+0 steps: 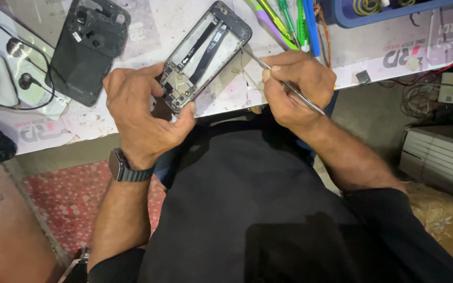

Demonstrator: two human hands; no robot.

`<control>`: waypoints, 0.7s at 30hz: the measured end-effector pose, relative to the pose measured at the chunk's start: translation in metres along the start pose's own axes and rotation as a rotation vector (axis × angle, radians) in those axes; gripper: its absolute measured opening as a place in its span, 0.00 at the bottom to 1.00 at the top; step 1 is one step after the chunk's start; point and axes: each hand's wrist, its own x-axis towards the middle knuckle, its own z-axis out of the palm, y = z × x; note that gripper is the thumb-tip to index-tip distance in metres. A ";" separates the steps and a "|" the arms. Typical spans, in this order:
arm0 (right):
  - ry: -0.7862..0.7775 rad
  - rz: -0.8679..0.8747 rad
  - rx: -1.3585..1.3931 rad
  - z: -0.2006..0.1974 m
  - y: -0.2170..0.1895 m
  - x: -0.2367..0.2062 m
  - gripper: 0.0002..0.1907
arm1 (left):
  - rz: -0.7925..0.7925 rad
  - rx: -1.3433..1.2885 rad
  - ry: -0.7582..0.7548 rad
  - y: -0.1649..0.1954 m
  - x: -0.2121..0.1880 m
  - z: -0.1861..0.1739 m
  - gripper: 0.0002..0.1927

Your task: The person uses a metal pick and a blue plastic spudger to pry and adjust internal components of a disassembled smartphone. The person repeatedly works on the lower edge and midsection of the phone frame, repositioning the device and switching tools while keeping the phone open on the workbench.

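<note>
An opened phone (205, 55) with its back off lies tilted at the near edge of the white worktable (79, 118), showing a circuit board and flat cables. My left hand (140, 112) grips its lower end, thumb along the bottom edge. My right hand (294, 86) holds metal tweezers (284, 81) like a pen, and their tip touches the phone's right side. A dark watch sits on my left wrist.
A black phone back cover (87, 50) lies to the left, beside wired earphones (19, 78). Coloured screwdrivers (289, 23) and a blue tray (363, 15) sit at the back. Cables and a grey ribbed unit (441, 157) are at the right. A red patterned mat (69, 199) is below.
</note>
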 end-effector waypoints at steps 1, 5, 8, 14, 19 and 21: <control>0.018 0.010 -0.008 0.000 0.000 0.000 0.13 | -0.003 -0.006 -0.001 0.000 0.000 0.001 0.23; -0.034 -0.041 0.023 0.001 -0.001 0.001 0.12 | -0.003 0.004 0.002 0.000 -0.001 -0.001 0.23; 0.009 0.024 0.043 0.002 -0.001 0.001 0.12 | 0.006 -0.003 0.004 -0.001 0.000 0.001 0.23; -0.029 0.003 0.046 0.000 -0.002 0.000 0.12 | 0.005 0.007 0.004 -0.001 -0.001 0.000 0.24; -0.010 0.039 0.066 0.000 -0.002 0.001 0.12 | 0.000 0.011 0.011 0.000 -0.001 0.000 0.24; -0.024 0.047 0.098 0.000 -0.002 0.000 0.12 | 0.024 0.021 0.012 -0.001 -0.001 0.001 0.24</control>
